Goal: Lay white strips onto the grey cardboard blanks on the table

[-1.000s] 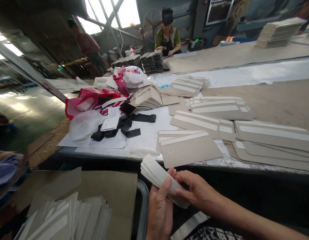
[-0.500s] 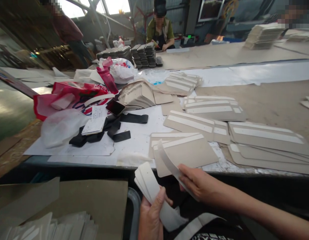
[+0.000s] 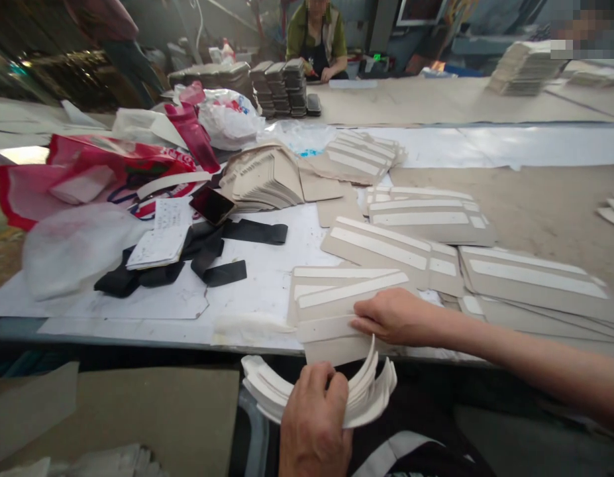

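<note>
Red plastic bag (image 3: 88,173) lies at the table's (image 3: 535,199) left end, a clear bag (image 3: 73,245) just in front of it. Black straps (image 3: 212,248) are strewn beside a written note (image 3: 160,240). Dark stacked trays (image 3: 281,87) stand farther back. A seated person in a green top (image 3: 316,36) works behind them. Cardboard stack (image 3: 525,66) sits far right.

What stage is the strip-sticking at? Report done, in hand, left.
Done: many boards across the table already carry white strips. In hand: the right hand presses a strip onto the nearest board. Left: the left hand holds a bent stack of strips.
</note>
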Available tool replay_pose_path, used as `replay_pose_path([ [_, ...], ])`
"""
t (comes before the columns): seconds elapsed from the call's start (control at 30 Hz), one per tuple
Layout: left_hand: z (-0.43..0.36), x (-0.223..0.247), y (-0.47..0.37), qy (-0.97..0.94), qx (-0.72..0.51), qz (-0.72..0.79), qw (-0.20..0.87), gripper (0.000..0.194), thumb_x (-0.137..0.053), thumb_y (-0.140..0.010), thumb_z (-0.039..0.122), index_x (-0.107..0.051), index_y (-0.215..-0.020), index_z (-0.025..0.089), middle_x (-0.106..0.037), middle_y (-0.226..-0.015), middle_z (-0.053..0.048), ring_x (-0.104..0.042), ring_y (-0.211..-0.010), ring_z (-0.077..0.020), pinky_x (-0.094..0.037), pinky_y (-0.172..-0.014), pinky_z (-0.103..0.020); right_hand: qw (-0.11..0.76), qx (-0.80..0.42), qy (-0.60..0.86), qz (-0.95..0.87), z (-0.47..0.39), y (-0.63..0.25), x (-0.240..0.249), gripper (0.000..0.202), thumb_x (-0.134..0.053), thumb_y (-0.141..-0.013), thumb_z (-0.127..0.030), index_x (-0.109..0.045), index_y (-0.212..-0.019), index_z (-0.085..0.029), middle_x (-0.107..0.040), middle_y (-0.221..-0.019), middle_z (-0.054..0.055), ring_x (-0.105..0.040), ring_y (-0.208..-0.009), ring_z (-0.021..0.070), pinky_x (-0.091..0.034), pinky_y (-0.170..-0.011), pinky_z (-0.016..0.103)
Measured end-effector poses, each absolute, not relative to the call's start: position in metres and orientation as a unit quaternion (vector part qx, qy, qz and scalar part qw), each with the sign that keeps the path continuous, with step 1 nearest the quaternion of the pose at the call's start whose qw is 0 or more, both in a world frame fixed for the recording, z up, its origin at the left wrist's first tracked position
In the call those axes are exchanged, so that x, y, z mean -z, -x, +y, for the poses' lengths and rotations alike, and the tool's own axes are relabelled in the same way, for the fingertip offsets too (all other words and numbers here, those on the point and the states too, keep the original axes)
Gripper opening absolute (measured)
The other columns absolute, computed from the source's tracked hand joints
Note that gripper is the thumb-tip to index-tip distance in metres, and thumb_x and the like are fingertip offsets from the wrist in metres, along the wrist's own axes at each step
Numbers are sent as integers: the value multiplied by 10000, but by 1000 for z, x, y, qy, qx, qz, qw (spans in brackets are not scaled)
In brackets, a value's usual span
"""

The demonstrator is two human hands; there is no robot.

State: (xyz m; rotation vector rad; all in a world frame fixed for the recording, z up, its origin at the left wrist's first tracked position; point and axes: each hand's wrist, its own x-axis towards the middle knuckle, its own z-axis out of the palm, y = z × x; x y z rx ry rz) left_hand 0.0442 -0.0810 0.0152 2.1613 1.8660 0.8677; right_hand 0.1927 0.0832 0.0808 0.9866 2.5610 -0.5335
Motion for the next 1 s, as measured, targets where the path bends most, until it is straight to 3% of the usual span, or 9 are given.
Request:
replay_pose_path([
  [0.13,-75,-9,-50,-716,-296,630,55,239,-423,-712,4,-533,-846,169,-524,-1096,-119,-482,-1068,-253,-468,-884,-399,185,169,-356,900,91,-194,-73,359,-400,-922,-406,-643,-809,-167,-664,-710,85,-620,-672,219,-296,-542,256],
  [0.23,-71,-4,-51,-718,-286,633,47,236,-403,-718,3,-525,-842,163,-487,-1205,-134,-420,-1181,-273,-439,-954,-429,183,162,-354,903,95,-196,-68,350,-405,-919,-411,-637,-806,-174,-668,-711,84,-628,-677,227,-299,-541,259],
  [0.6,-69,-2,-47,-728,-275,625,58,250,-391,-716,1,-511,-859,168,-514,-1252,-112,-427,-1188,-259,-370,-979,-428,214,183,-364,888,100,-199,-66,337,-424,-917,-396,-640,-791,-171,-667,-717,88,-628,-686,229,-317,-557,262],
  [1.0,-66,1,-46,-720,-295,623,83,356,-418,-557,0,-502,-852,181,-491,-1279,-117,-413,-1195,-270,-348,-982,-440,225,198,-364,882,106,-196,-67,329,-437,-906,-375,-658,-772,-171,-666,-692,80,-608,-634,199,-277,-526,259],
])
